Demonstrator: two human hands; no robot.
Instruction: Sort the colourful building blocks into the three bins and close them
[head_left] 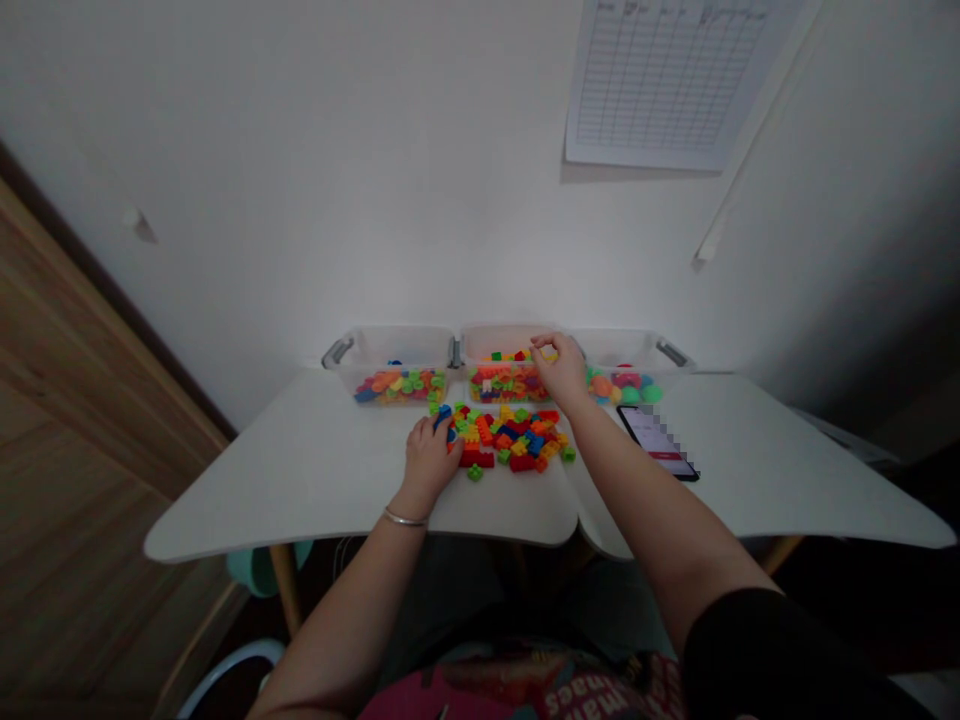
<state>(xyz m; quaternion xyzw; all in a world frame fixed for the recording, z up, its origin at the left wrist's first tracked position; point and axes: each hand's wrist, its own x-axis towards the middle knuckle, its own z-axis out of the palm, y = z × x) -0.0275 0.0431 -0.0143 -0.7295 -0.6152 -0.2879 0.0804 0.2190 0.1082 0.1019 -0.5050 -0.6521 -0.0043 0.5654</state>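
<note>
On the table in front of me lies a loose pile of colourful plastic building blocks (517, 437) in red, orange, yellow, green and blue. At the pile's left edge my left hand (433, 455) curls its fingers round a blue building block (444, 412); part of the block is hidden under them. My right hand (562, 370) is raised over the right side of the middle clear bin (487, 342), which holds more blocks. Its thumb and forefinger are bent with the tips slightly apart, and no block shows between them.
A left clear bin (405, 345) and a right clear bin (622, 345) flank the middle one against the wall, both containing coloured pieces. A phone (660, 443) lies right of my right forearm. The white table (300, 490) has a seam near its middle.
</note>
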